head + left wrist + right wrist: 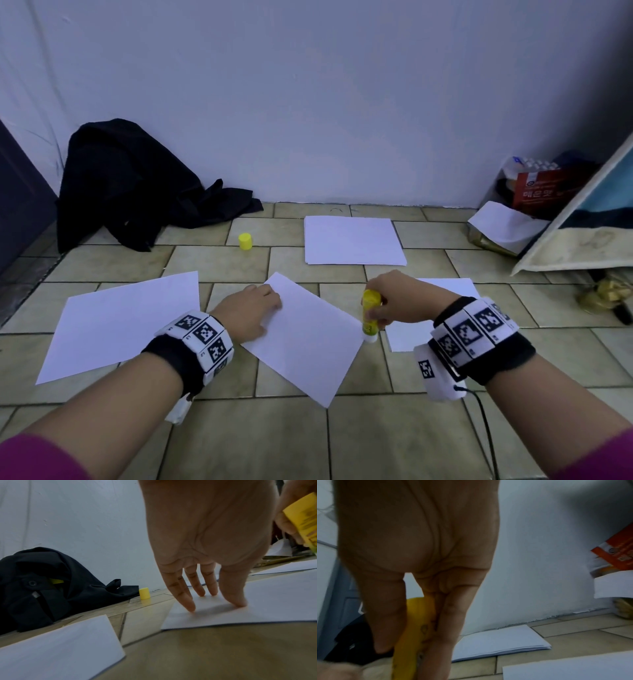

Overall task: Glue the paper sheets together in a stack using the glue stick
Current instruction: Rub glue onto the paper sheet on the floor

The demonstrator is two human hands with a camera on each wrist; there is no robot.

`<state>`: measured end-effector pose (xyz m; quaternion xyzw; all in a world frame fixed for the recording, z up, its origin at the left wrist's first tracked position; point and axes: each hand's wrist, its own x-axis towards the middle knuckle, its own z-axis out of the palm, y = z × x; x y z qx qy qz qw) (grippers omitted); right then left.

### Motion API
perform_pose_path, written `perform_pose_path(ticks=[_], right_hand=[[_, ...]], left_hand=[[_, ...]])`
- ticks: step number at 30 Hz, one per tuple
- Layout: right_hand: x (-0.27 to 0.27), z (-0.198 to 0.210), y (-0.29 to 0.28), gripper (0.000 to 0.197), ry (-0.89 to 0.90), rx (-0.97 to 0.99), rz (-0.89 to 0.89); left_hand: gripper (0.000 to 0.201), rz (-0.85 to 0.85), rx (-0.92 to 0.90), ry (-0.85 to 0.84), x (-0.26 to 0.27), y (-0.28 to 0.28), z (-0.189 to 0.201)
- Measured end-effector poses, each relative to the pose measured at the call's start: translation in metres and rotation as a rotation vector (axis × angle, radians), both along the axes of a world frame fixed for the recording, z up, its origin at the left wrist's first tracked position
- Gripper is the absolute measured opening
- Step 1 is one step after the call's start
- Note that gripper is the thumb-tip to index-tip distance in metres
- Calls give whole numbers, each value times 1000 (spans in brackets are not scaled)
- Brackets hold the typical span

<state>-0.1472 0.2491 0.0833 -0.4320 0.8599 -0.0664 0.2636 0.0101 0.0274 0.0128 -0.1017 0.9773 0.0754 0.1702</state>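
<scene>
A white paper sheet (308,339) lies skewed on the tiled floor in front of me. My left hand (250,308) presses its far left corner with straight fingertips (190,607), and the sheet (257,601) stays flat. My right hand (394,301) grips a yellow glue stick (370,315), held upright with its white tip down at the sheet's right corner. In the right wrist view the glue stick (412,635) shows between thumb and fingers. In the left wrist view the stick (302,519) is at the far right. The yellow cap (245,241) stands apart on the floor.
A stack of white sheets (352,241) lies near the wall. Single sheets lie at the left (120,322) and under my right hand (445,287). A black garment (130,185) is heaped at the back left. A red box (544,192) and clutter fill the right corner.
</scene>
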Motion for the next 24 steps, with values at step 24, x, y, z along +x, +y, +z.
perform_pose_path(ticks=[24], right_hand=[[-1,-37,-88,24,-975,-638,-438]], left_hand=[[113,233,93,-162,9,-2,-30]])
